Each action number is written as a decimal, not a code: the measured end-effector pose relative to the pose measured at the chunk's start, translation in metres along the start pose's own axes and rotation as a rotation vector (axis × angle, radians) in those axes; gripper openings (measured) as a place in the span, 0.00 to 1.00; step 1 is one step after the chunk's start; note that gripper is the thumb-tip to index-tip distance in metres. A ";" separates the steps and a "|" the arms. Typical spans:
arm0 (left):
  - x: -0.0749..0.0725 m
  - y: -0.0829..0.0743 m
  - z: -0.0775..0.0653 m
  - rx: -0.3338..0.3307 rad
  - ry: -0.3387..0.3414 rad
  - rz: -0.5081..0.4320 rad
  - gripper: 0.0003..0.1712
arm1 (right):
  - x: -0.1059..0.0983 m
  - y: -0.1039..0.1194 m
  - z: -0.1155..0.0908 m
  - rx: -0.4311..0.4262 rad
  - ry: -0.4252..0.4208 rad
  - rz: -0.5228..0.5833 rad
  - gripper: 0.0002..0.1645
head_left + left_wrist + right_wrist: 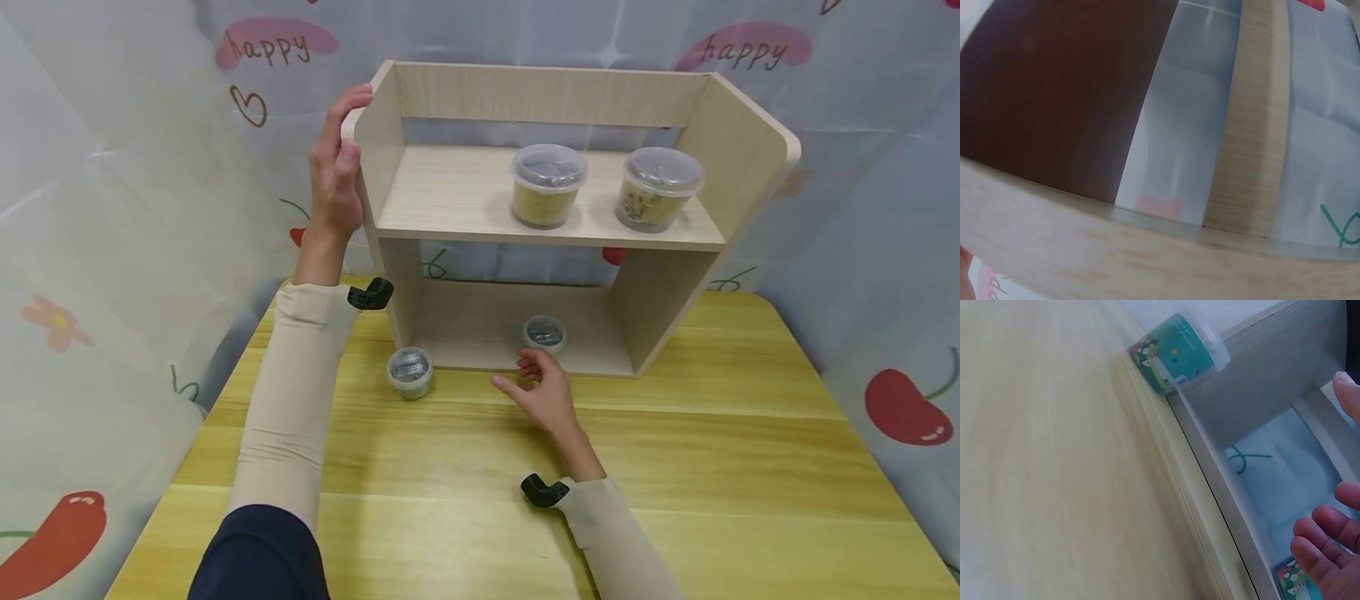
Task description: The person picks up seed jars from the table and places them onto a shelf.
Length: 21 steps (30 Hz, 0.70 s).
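Observation:
My left hand grips the upper left side panel of a pale wooden two-tier shelf. In the left wrist view, the shelf's panel edge crosses the bottom. My right hand is just in front of the lower tier, fingers loosely bent and thumb apart, holding nothing. Behind its fingertips, a small lidded tub sits on the lower tier. Another small lidded tub stands on the table by the shelf's front left corner; the right wrist view shows green printed sides on this tub.
Two larger clear-lidded tubs with yellowish contents, a left one and a right one, stand on the upper tier. The shelf rests on a yellow wood-grain table. A printed curtain hangs behind and at both sides.

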<state>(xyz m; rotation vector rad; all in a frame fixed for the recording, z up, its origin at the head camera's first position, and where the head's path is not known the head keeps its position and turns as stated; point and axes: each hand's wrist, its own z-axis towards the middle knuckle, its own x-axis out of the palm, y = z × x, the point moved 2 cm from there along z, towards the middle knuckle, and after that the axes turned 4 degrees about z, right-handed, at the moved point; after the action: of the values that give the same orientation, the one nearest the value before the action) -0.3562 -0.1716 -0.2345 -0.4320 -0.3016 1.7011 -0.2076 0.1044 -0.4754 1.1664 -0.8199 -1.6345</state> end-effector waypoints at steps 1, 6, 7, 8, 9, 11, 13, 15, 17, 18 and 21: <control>0.000 0.000 0.000 0.001 -0.001 -0.001 0.51 | 0.001 0.000 0.001 0.003 0.004 -0.002 0.35; 0.001 0.000 0.000 0.009 0.000 -0.007 0.52 | 0.007 0.001 0.003 0.019 0.023 -0.008 0.36; 0.001 0.000 0.000 0.011 0.002 -0.005 0.53 | 0.007 0.001 0.003 0.023 0.027 -0.004 0.36; 0.001 0.000 0.000 0.014 0.004 0.001 0.53 | 0.008 0.001 0.003 0.026 0.032 -0.004 0.36; 0.001 0.000 0.000 0.015 0.006 0.003 0.53 | 0.009 0.001 0.003 0.030 0.036 -0.003 0.36; 0.001 0.000 0.000 0.021 0.010 0.011 0.53 | 0.011 0.001 0.003 0.037 0.046 0.003 0.37; 0.000 0.000 0.000 0.025 0.011 0.014 0.53 | 0.014 0.000 0.004 0.044 0.058 0.002 0.37; 0.000 0.000 0.000 0.026 0.010 0.014 0.53 | 0.016 0.000 0.005 0.049 0.070 0.000 0.38; -0.001 0.000 0.000 0.027 0.010 0.017 0.53 | 0.018 -0.001 0.005 0.052 0.079 -0.003 0.38; -0.001 0.001 0.000 0.028 0.012 0.021 0.53 | 0.019 -0.001 0.005 0.053 0.082 -0.004 0.38; -0.001 0.001 0.000 0.026 0.012 0.019 0.52 | 0.022 -0.002 0.005 0.054 0.084 -0.010 0.39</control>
<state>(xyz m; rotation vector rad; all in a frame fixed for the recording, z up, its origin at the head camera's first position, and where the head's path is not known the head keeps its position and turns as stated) -0.3572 -0.1727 -0.2351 -0.4271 -0.2673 1.7191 -0.2159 0.0842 -0.4826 1.2703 -0.8098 -1.5691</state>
